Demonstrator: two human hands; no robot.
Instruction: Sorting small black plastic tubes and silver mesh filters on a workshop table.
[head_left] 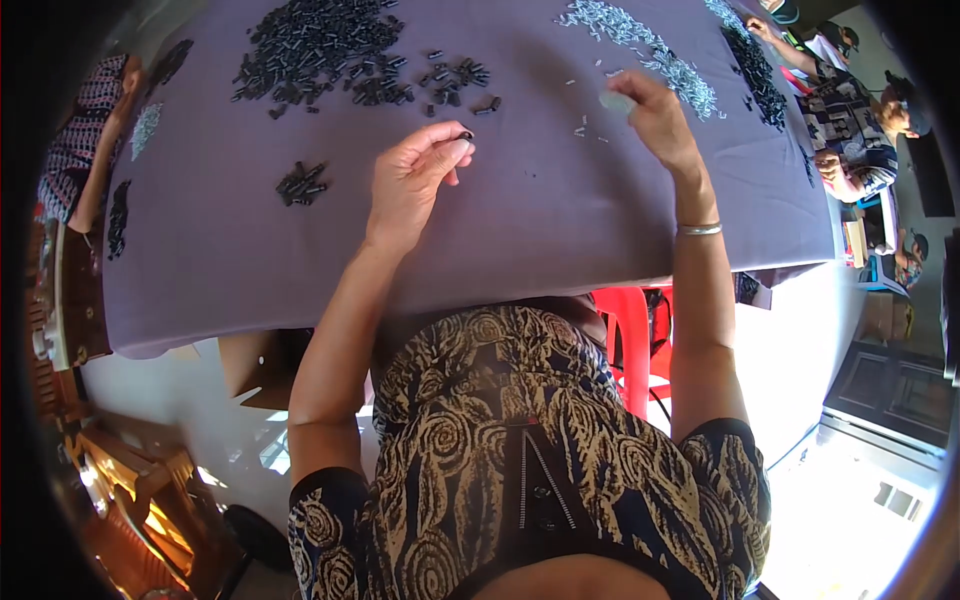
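Note:
My left hand (408, 190) is closed in a pinch over the middle of the table, with a small black cylindrical piece (466, 136) between thumb and fingertips. Farther right, my right hand (655, 125) is raised with bent fingers around a pale, translucent flat piece (617, 102), whose exact kind I cannot make out. Just beyond that hand spreads a pile of small silvery pins (685, 80), and a few loose pins (581, 127) lie beside it. A big heap of short black cylindrical pieces (315, 45) is at the far left, with a smaller cluster (301, 184) left of my left hand.
A purple cloth covers the table (540, 235). On its right side lie more black pieces (755, 80), near a seated person (850, 130). Another person's arm (105, 150) is at the left edge, beside small piles. A red plastic chair (628, 340) stands under the front edge.

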